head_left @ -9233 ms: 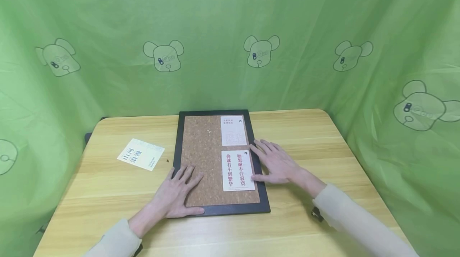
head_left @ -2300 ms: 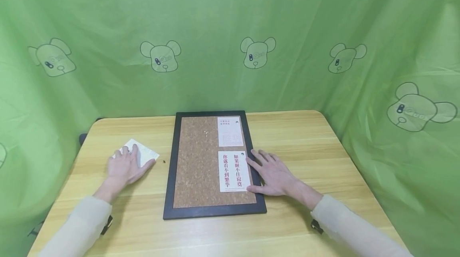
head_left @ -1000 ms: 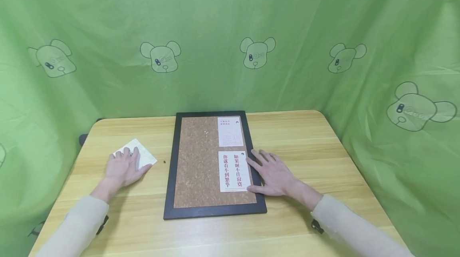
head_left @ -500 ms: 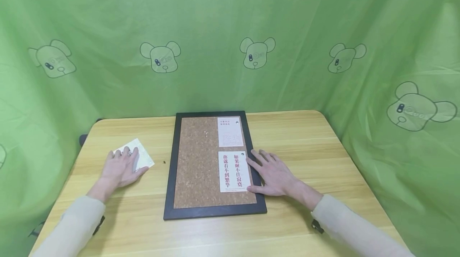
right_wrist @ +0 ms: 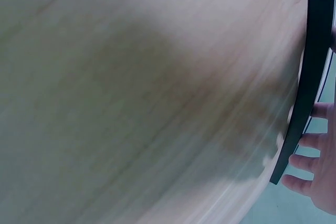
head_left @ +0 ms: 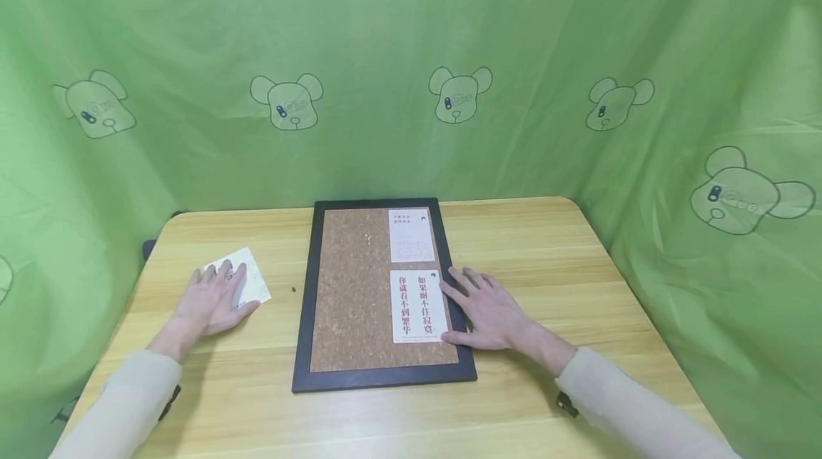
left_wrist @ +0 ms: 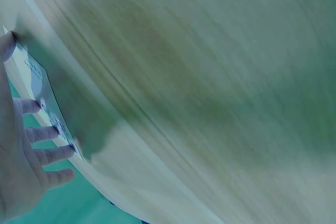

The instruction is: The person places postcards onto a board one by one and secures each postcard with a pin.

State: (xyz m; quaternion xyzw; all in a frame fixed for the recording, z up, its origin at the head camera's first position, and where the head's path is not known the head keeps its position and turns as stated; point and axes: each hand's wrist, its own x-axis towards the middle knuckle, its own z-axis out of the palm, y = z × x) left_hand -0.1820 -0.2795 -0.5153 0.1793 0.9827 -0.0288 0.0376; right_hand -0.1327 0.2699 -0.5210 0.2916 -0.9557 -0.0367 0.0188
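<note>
My left hand lies over a loose white card on the left of the table, its fingertips and thumb touching the card with the fingers spread. Part of the card is hidden beneath the hand; in the left wrist view the card lies flat under the fingertips. A black-framed cork board lies at mid-table. On its right edge rests my right hand, fingers spread, the thumb at the lower card with red characters. Above that is a pale card. Both have a small dark pin at the top right.
The wooden table extends around the board. A tiny dark object lies between the loose card and the board. Green curtain with bear drawings encloses the back and sides.
My left hand left the board's lower left corner for the loose card. Over the last second hand and card have turned slightly and shifted a little left. The right hand stays on the board.
</note>
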